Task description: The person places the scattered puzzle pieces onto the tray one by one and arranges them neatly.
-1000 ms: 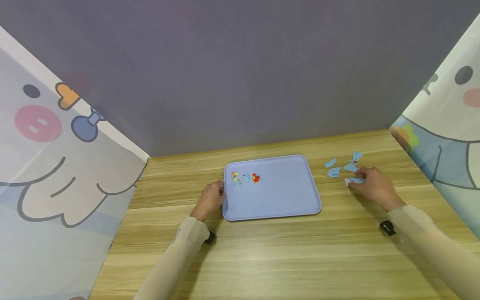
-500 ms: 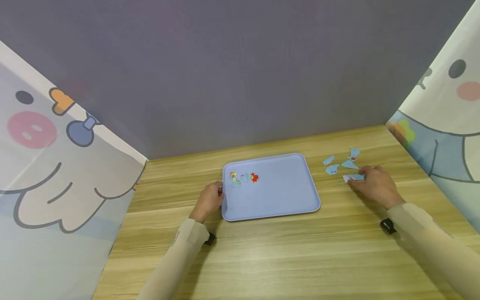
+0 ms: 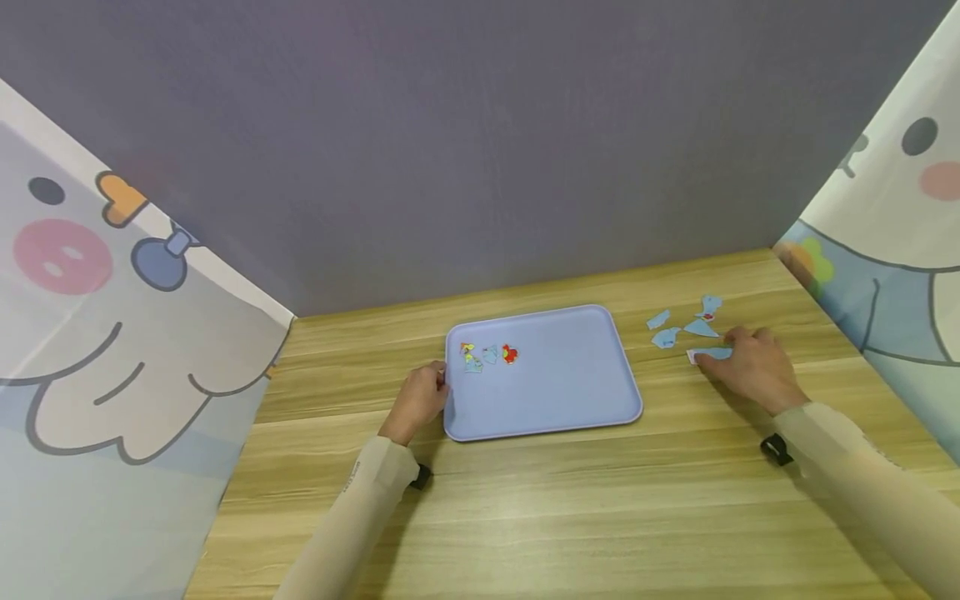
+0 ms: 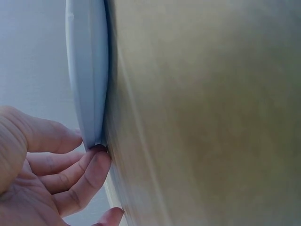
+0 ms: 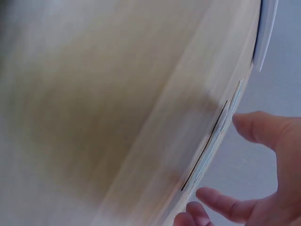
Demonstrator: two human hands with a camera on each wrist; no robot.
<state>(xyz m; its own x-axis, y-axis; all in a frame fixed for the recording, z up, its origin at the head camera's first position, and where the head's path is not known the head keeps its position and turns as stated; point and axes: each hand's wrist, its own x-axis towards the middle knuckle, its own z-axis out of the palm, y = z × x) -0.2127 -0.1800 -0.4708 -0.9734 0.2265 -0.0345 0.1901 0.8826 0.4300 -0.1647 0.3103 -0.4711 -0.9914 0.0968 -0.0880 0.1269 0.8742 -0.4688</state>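
My left hand (image 3: 422,397) grips the left rim of the light blue tray (image 3: 547,392). In the left wrist view the thumb lies on the rim of the tray (image 4: 87,70) and the curled fingers reach its underside. My right hand (image 3: 757,373) is over a light blue puzzle piece (image 3: 716,353) with a whitish end, partly hiding it. The right wrist view shows this piece (image 5: 207,148) flat on the table, thumb and index finger spread apart over it. Beyond that hand lie more blue pieces, including a triangular one (image 3: 702,329).
Several colourful pieces sit at the tray's upper left, among them a red one (image 3: 510,354). A wooden table (image 3: 525,508) bears everything. A grey wall (image 3: 525,167) rises behind, with cartoon-printed panels (image 3: 67,333) on both sides.
The head view has shifted slightly. Under my right hand the whitish-ended piece has moved a little and turned straighter, nearer the triangular piece. My left hand keeps its grip on the tray.
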